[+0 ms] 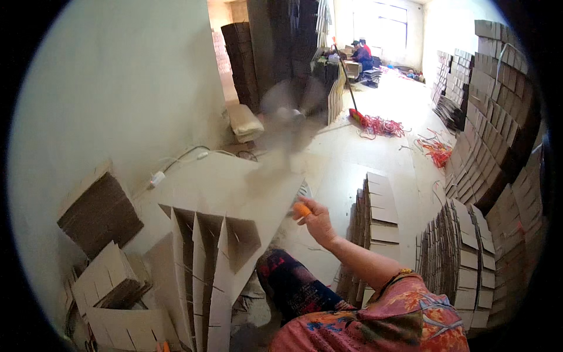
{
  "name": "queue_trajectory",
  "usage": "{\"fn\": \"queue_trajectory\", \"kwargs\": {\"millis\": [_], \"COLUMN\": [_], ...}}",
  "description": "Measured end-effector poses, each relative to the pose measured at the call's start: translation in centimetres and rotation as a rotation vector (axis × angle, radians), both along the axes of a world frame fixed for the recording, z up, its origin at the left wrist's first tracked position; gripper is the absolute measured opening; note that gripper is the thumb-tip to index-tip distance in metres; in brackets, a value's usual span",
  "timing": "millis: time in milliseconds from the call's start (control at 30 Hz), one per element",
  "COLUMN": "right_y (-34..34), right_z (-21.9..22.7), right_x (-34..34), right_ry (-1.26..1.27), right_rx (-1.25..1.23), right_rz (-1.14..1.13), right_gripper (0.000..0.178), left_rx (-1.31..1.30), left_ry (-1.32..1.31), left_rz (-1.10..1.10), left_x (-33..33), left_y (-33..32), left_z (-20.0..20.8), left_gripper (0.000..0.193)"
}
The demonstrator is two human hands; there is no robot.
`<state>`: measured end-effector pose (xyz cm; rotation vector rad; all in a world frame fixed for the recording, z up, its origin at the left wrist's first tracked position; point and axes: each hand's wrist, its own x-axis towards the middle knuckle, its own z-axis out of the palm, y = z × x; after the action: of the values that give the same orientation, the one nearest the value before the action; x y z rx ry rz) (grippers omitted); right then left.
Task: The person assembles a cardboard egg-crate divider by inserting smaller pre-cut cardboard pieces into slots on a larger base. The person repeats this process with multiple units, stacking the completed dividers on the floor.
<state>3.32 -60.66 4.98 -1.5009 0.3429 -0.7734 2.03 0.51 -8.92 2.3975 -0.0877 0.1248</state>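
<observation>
My right hand (319, 225) is raised beside the right edge of a pale tabletop (252, 170). Its fingers are curled, with an orange finger cot (302, 209) on one of them, and no held object shows. Only orange-covered fingertips of my left hand (163, 347) appear at the lower edge, against a slotted cardboard strip (126, 328); the rest of that hand is out of the picture. Between my hands, a cardboard divider (199, 252) of several crossed panels stands partly on the tabletop. A stack of slotted cardboard strips (108, 276) leans left of it.
A brown cardboard bundle (101, 214) rests against the left wall. A fan (287, 114) stands beyond the tabletop. Stacked cardboard strips (384, 205) and tall piles (498, 111) line the right. Red strapping (381, 126) lies on the floor near a broom (356, 115). People (362, 56) sit far back.
</observation>
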Motion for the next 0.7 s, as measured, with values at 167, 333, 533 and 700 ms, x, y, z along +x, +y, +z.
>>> {"fn": "queue_trajectory", "kwargs": {"millis": [167,333,533,700], "right_y": [2.2,10.5,15.2,10.2], "right_z": [7.9,8.6,6.3,4.5], "right_x": [-1.2,2.5,1.2,-2.9], "right_ry": [-0.066,-0.504,-0.312,-0.135], "right_rx": [-0.193,-0.668,-0.797,-0.547], "right_rz": [0.097,0.281,0.664,0.431], "right_gripper": [0.021,0.019,0.042,0.028], "left_rx": [-0.646,-0.288,-0.081,-0.153], "left_ry": [-0.004,-0.181,-0.360,-0.197], "left_rz": [-0.049,-0.148,-0.715,0.061], "left_x": [1.4,2.8,4.4,4.4], "left_y": [3.2,-17.0,-24.2,-11.5], "left_z": [-0.5,22.8,25.6,19.7], "left_gripper": [0.048,0.029,0.041,0.036]}}
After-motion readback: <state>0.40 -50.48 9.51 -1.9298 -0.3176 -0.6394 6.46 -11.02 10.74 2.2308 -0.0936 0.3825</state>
